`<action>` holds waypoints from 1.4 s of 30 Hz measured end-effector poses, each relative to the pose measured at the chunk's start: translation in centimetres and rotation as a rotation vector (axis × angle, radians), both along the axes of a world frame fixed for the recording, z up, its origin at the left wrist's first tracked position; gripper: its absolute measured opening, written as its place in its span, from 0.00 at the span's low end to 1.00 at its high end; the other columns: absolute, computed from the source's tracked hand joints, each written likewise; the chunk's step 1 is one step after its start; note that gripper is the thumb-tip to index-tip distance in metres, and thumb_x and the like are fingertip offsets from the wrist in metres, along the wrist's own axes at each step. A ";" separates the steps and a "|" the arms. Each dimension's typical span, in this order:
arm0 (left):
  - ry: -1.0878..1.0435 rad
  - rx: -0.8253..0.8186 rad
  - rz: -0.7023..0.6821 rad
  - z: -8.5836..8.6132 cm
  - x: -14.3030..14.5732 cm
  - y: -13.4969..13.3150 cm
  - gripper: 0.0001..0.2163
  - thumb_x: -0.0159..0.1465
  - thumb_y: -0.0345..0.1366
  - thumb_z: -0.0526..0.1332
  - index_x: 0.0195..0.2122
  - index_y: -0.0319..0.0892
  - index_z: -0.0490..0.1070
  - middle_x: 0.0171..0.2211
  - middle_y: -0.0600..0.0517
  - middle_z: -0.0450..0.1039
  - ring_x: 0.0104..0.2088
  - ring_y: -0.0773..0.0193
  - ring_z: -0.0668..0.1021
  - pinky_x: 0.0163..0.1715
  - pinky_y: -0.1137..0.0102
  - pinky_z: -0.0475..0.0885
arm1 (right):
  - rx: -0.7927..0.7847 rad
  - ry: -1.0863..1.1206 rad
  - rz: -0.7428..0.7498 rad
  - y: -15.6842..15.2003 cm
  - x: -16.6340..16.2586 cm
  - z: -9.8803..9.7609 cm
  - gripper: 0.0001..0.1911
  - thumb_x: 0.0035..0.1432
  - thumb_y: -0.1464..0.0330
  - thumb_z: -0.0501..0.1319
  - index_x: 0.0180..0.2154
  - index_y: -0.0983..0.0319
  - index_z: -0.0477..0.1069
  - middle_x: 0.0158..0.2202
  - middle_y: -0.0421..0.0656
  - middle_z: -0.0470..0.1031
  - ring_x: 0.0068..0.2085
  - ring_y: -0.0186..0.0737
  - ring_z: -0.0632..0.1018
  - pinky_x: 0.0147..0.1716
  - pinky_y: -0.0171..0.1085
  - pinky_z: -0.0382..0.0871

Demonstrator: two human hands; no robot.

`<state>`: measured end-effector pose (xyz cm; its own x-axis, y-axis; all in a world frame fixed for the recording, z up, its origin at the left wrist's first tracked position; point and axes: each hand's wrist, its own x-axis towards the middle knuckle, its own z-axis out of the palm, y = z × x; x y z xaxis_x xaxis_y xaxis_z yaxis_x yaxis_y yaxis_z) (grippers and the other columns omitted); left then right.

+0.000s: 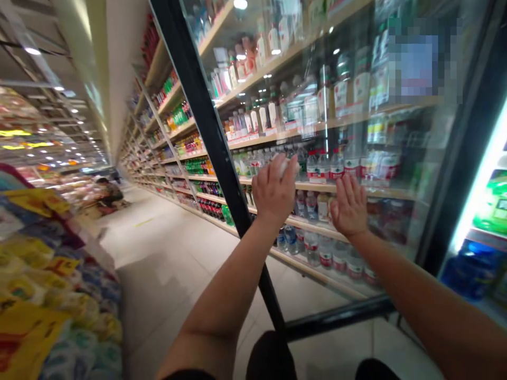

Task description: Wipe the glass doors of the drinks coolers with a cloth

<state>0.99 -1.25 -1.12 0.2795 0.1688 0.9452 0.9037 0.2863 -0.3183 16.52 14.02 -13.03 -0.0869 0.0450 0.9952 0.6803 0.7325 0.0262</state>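
Note:
My left hand (275, 192) is pressed against the glass door (317, 95) of a drinks cooler, near its black frame (214, 137). Its fingers are curled round a small white thing (283, 165) that is too blurred to name. My right hand (348, 207) lies flat on the same glass a little to the right, fingers stretched upward and holding nothing. Behind the glass I see rows of water bottles with red labels (336, 169) on wooden shelves.
Long shelves of bottled drinks (178, 116) run down the aisle on the left of the door. A display of yellow and blue packs (47, 295) stands at the lower left. Another lit cooler (487, 211) is at the right. A person (106, 192) crouches far down the tiled aisle.

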 end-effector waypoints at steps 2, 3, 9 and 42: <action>0.008 -0.005 0.007 -1.9 0.7 0.5 0.19 0.71 0.37 0.58 0.63 0.51 0.69 0.60 0.49 0.73 0.58 0.53 0.73 0.57 0.58 0.66 | -0.029 -0.007 0.015 -0.1 0.0 0.0 0.36 0.71 0.63 0.49 0.74 0.61 0.41 0.72 0.54 0.57 0.74 0.51 0.56 0.71 0.55 0.46; 0.043 -0.047 0.010 -3.2 1.0 0.6 0.19 0.71 0.37 0.58 0.63 0.49 0.68 0.60 0.48 0.73 0.60 0.53 0.72 0.58 0.59 0.65 | -0.037 -0.008 0.025 -0.1 0.0 0.0 0.35 0.71 0.63 0.49 0.74 0.62 0.42 0.72 0.54 0.57 0.74 0.50 0.56 0.71 0.55 0.46; 0.091 -0.264 -0.018 -1.6 1.0 -0.2 0.23 0.71 0.33 0.56 0.68 0.44 0.63 0.65 0.42 0.65 0.59 0.53 0.72 0.58 0.61 0.66 | -0.076 -0.013 0.026 0.0 0.0 -0.1 0.34 0.71 0.61 0.48 0.73 0.62 0.47 0.72 0.53 0.57 0.74 0.49 0.54 0.71 0.53 0.44; 0.065 -0.219 -0.118 -0.2 0.0 0.2 0.30 0.71 0.31 0.53 0.74 0.47 0.49 0.73 0.46 0.50 0.70 0.47 0.60 0.64 0.48 0.63 | -0.117 -0.028 -0.007 -0.2 -0.3 0.1 0.32 0.71 0.61 0.45 0.72 0.63 0.52 0.72 0.51 0.59 0.74 0.47 0.55 0.72 0.51 0.44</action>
<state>1.01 -1.02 -1.31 0.3687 0.3305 0.8688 0.9021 0.0981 -0.4201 16.20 13.86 -12.92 -0.1138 0.1617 0.9803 0.6859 0.7265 -0.0402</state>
